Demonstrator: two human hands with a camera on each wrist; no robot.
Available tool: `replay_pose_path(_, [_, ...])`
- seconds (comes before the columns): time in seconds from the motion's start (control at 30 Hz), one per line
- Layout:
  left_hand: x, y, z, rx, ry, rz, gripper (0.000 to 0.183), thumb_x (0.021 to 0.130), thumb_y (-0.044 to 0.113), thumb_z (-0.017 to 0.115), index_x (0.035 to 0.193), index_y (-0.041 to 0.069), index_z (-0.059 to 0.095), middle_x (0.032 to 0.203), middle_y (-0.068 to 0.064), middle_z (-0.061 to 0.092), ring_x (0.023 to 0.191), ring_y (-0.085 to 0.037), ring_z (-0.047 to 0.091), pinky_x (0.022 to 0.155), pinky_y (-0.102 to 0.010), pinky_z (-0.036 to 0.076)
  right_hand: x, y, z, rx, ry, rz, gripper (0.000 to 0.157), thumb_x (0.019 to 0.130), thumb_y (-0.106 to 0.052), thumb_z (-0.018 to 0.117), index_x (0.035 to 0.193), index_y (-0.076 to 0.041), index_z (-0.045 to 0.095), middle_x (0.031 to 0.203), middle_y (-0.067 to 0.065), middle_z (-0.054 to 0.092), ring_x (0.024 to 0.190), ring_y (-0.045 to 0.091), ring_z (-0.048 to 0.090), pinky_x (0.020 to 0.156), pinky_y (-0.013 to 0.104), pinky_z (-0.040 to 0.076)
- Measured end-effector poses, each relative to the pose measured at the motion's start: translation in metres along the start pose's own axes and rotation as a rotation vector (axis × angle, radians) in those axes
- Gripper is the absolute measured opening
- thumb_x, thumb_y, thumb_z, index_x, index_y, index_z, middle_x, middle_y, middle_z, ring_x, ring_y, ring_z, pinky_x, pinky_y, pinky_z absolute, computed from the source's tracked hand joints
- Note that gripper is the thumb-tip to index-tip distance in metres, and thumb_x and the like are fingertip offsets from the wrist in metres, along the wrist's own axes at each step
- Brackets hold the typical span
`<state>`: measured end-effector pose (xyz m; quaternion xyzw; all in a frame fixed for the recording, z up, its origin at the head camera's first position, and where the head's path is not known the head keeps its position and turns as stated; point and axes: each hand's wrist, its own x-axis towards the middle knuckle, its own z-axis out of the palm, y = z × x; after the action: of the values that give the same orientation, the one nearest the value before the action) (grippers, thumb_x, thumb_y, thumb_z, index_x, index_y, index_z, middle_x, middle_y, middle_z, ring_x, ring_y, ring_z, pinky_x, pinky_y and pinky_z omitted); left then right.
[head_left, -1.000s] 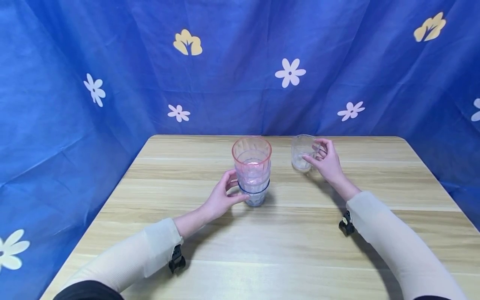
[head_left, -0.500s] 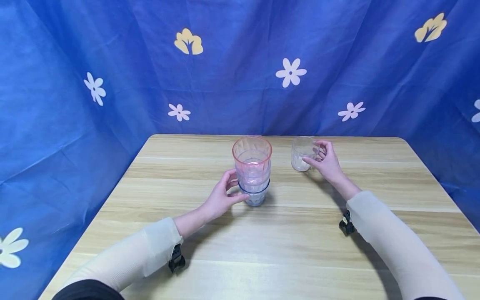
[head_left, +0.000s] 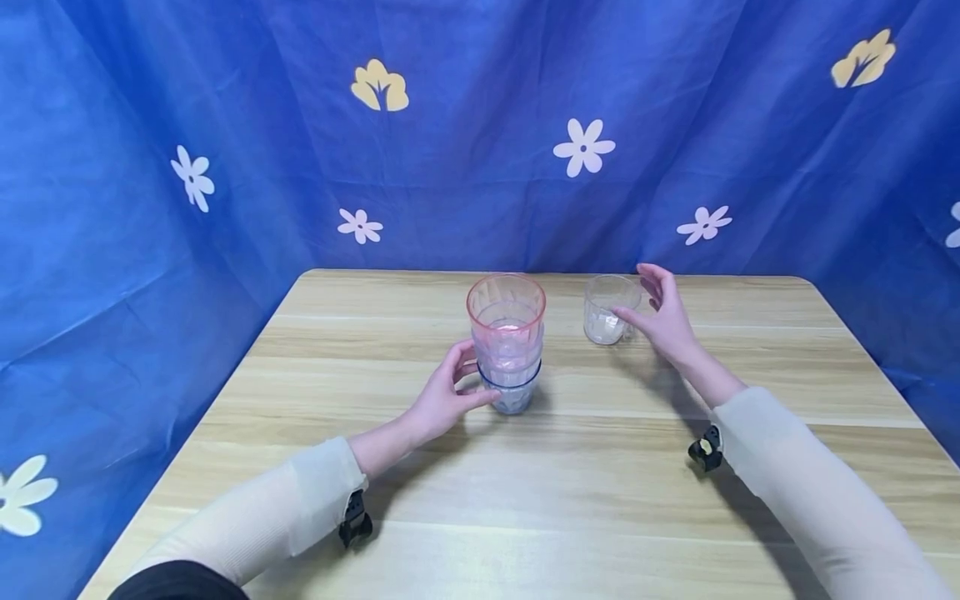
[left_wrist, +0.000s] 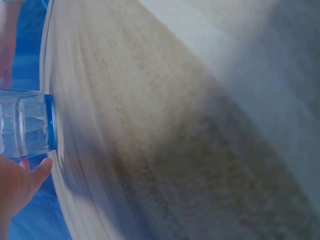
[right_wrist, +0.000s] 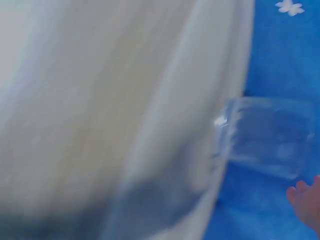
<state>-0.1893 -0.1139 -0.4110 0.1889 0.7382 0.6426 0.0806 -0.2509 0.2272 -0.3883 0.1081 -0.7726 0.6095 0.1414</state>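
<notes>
Stack of cups [head_left: 508, 350] upright on the table [head_left: 480, 508], left of the clear cup [head_left: 606, 312] and closer in, pink rim [head_left: 506, 328] on top, dark blue rim [head_left: 510, 386] low down. Left hand [head_left: 441, 400] gripping the stack's lower part, thumb in front, fingers round the far side. Right hand [head_left: 670, 323] with fingers parted, just beside the clear cup, apparently holding nothing; impossible to tell whether touching with the thumb tip.

Main risk, by judgement: a toppled stack, from a sideways tug by the left hand or a bump high up. Also possible: a nudge to the clear cup from the right hand, through misjudging so see-through a wall.

By count: one stack, apparently three or more cups in it, exact number hard to tell through overlapping walls; one clear cup; two hands; two pale sleeves [head_left: 262, 500]; two black wrist devices [head_left: 356, 518]; one table; on the blue cloth [head_left: 465, 175] behind, two yellow prints [head_left: 378, 85] and six white flowers [head_left: 584, 147], some partly out of view.
</notes>
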Motion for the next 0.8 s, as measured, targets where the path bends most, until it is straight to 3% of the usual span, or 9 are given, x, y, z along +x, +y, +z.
replay_pose_path(0.2, [0.002,-0.002,-0.001,-0.004,-0.006,0.016,0.075,0.08,-0.009,0.074,0.142,0.004,0.034,0.136,-0.02,0.047,0.125,-0.035,0.047,0.1,-0.048,0.047,-0.006,-0.041,0.012,0.054,-0.076,-0.111,0.074,0.081,0.011,0.068,0.142,0.003,0.028,0.149,0.017,0.037,0.138,0.031,0.033,0.109,0.045,0.032])
replay_pose_path(0.43, [-0.001,-0.004,-0.001,-0.018,-0.007,0.02,0.072,0.082,-0.01,0.072,0.142,0.001,0.034,0.134,-0.023,0.052,0.127,-0.034,0.046,0.1,-0.044,0.047,-0.016,-0.076,0.037,0.256,-0.219,-0.214,0.073,0.08,0.013,0.063,0.143,0.003,0.027,0.15,0.022,0.034,0.137,0.036,0.031,0.109,0.039,0.032])
replay_pose_path(0.57, [-0.001,-0.005,0.0,-0.014,-0.005,0.026,0.07,0.082,-0.009,0.071,0.141,0.0,0.035,0.133,-0.024,0.053,0.126,-0.036,0.047,0.1,-0.045,0.047,-0.021,-0.083,0.049,0.284,-0.304,-0.263,0.082,0.083,-0.014,0.077,0.145,0.003,0.025,0.15,0.022,0.033,0.138,0.036,0.031,0.108,0.036,0.033])
replay_pose_path(0.67, [-0.001,-0.005,0.0,-0.008,-0.003,0.025,0.07,0.082,-0.01,0.071,0.14,0.0,0.035,0.132,-0.024,0.053,0.125,-0.036,0.047,0.1,-0.045,0.047,-0.024,-0.087,0.059,0.271,-0.347,-0.284,0.096,0.08,-0.041,0.08,0.145,0.003,0.024,0.151,0.021,0.033,0.138,0.033,0.032,0.109,0.04,0.032])
replay_pose_path(0.8, [-0.001,-0.006,0.0,-0.006,0.001,0.022,0.07,0.082,-0.01,0.071,0.14,0.0,0.035,0.131,-0.024,0.054,0.125,-0.036,0.047,0.1,-0.045,0.047,-0.025,-0.09,0.071,0.238,-0.376,-0.289,0.105,0.076,-0.053,0.077,0.146,0.003,0.023,0.15,0.02,0.035,0.137,0.028,0.033,0.111,0.052,0.03])
